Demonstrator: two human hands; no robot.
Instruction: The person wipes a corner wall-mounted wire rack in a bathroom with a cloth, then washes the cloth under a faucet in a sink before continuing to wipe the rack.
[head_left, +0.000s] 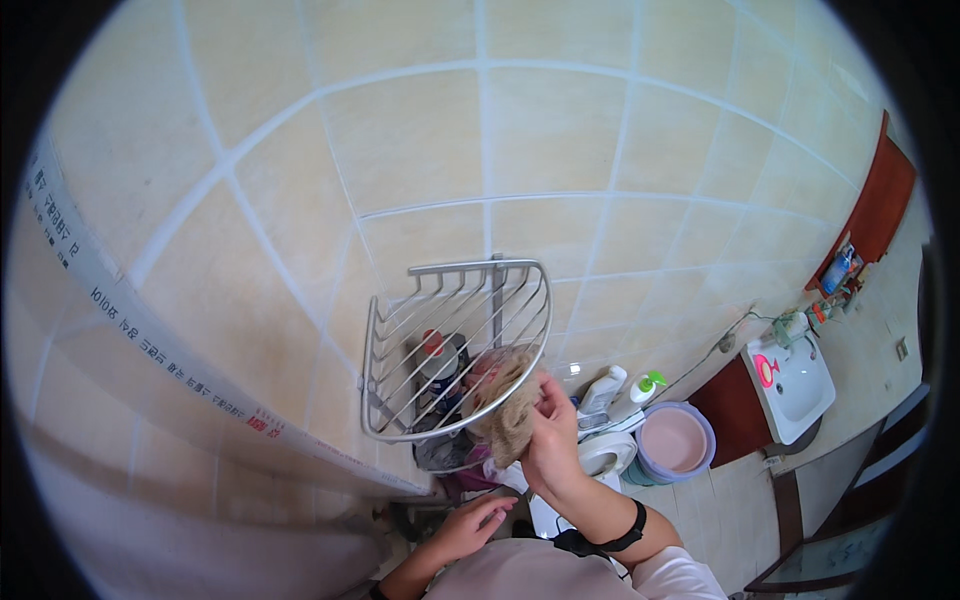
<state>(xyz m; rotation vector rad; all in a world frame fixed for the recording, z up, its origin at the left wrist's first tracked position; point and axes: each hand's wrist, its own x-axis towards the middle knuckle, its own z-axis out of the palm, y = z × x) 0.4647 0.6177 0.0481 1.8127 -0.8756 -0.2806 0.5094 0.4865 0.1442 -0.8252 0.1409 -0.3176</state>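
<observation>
My right hand (551, 439) grips a tan, rumpled cloth (508, 416) at the right front of a metal corner shelf (546, 300). Part of the cloth lies beneath the slats. On a lower level, seen through the slats, stand a bottle with a red cap (436, 360) and other items, partly hidden. A grey bundle (442, 452) lies at the lower level's front. My left hand (476, 523) is below the shelf, its fingers a little apart and nothing seen in it.
Tiled walls meet behind the shelf. To the right are a white bottle (602, 390), a green-topped pump bottle (637, 397), a toilet (604, 454), a lilac tub (710, 439) and a white washbasin (791, 390). A curved surface with printed writing (157, 360) runs along the left.
</observation>
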